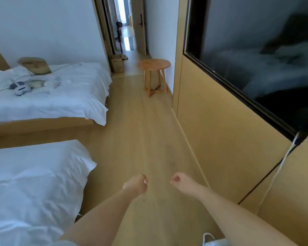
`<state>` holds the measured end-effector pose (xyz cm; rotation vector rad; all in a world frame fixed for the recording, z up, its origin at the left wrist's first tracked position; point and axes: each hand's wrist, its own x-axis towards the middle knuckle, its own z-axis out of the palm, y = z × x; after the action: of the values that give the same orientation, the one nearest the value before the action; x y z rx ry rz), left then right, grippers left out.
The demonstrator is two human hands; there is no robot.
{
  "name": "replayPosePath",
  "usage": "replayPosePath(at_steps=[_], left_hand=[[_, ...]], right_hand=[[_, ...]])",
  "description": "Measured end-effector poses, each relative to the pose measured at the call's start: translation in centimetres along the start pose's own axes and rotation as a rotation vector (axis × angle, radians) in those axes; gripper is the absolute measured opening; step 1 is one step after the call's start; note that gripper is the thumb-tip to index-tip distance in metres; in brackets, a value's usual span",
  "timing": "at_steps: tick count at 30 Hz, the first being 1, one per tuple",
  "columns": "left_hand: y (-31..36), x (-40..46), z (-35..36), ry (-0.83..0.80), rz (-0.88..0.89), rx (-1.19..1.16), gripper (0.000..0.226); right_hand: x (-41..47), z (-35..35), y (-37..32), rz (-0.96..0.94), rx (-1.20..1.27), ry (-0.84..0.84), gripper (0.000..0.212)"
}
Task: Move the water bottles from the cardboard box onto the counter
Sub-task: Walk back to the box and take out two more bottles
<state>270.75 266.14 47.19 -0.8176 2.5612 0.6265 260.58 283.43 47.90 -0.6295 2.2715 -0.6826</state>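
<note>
— What are the hands doing right now?

— Both are hanging out in front over the wooden floor (146,132). The left hand (136,184) is curling its fingers (145,181) into a loose fist, and the right hand (180,181) is doing the same. Neither is carrying a bottle or anything else.

— So how is the task looking?

— As far as I can judge, nothing is showing as done. No water bottle is appearing anywhere, and no tabletop holding bottles is coming into view either.

— And the box?

— Going farther out: the near bed (34,183) is lying on the left, then the far bed (60,93) with a headset (20,88) resting on it. Beyond, the round wooden stool (154,65) is standing by the right wall. Farther still, at the mouth of the hallway, a cardboard box (118,63) is sitting on the floor, well apart from the hands. Whether bottles are sitting inside, I cannot tell from here.

— What is remaining?

— Seemingly everything: reaching the box, lifting bottles, finding the counter.
</note>
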Motion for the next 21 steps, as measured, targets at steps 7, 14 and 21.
replayPosePath(at_steps=[7, 14, 21], left_hand=[[-0.6, 9.5, -8.9, -0.005, -0.043, 0.021, 0.039], [-6.5, 22.2, -14.7, -0.046, -0.138, -0.038, 0.036], [-12.3, 38.4, -25.3, -0.077, -0.168, -0.027, 0.036]], right_hand=[[14.7, -6.5, -6.7, -0.096, -0.074, -0.113, 0.015], [30.4, -7.3, -13.4, -0.136, -0.225, -0.260, 0.032], [46.3, -10.4, -22.3, -0.088, -0.309, -0.257, 0.035]])
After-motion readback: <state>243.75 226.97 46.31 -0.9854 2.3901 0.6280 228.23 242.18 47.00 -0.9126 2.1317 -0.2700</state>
